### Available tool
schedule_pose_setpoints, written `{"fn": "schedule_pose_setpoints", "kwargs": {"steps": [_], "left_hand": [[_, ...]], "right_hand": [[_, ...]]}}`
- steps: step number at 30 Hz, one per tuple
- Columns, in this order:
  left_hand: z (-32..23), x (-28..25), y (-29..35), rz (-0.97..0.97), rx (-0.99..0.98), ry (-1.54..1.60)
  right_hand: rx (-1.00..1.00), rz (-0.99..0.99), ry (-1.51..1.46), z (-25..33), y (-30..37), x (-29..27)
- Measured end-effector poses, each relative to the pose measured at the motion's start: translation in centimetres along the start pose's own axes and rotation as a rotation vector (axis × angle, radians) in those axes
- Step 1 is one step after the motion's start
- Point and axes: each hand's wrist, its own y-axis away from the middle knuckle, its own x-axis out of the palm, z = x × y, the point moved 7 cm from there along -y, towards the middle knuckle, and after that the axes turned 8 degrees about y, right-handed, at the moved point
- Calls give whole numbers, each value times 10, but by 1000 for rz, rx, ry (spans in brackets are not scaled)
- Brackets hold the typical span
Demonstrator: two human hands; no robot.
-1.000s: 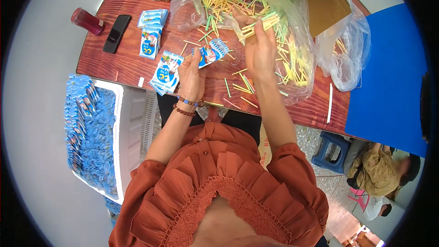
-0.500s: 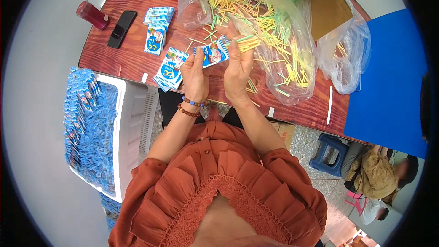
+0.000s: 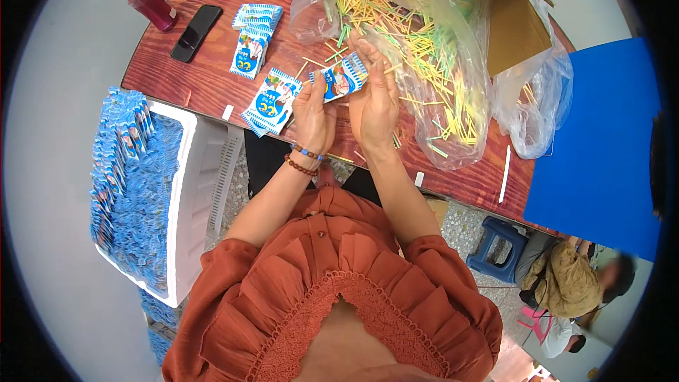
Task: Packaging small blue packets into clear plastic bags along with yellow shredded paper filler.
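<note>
My left hand (image 3: 313,112) pinches one end of a small blue-and-white packet (image 3: 342,80) between thumb and fingers. At the packet's other end, my right hand (image 3: 378,107) is closed, thumb against the fingers, on thin yellow sticks (image 3: 392,69); most of their length is hidden by the hand and packet. Just left of my left hand, more blue-and-white packets (image 3: 271,101) overlap at the table's near edge. Beyond my right hand, a clear plastic bag (image 3: 442,158) lies open with many loose yellow, green and orange sticks (image 3: 424,49) in it.
A stack of packets (image 3: 249,51), a black phone (image 3: 196,33) and a red bottle (image 3: 153,7) occupy the table's left. A cardboard box (image 3: 520,32) stands behind the bag. Lower left is a white foam box (image 3: 182,191) full of packets. A blue stool (image 3: 497,249) and another person (image 3: 569,279) are at right.
The yellow bundle that fanned out past my right thumb is now mostly out of sight, with a stick end showing. My right fingers have closed nearer the packet. The whole view has shifted slightly.
</note>
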Motion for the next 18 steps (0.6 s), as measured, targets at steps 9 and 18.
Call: {"fn": "schedule_pose_setpoints", "kwargs": {"steps": [9, 18], "left_hand": [[37, -3, -27, 26, -132, 126], [33, -4, -27, -25, -140, 155]], "right_hand": [[20, -69, 52, -9, -22, -31], [1, 92, 601, -16, -26, -33]]}}
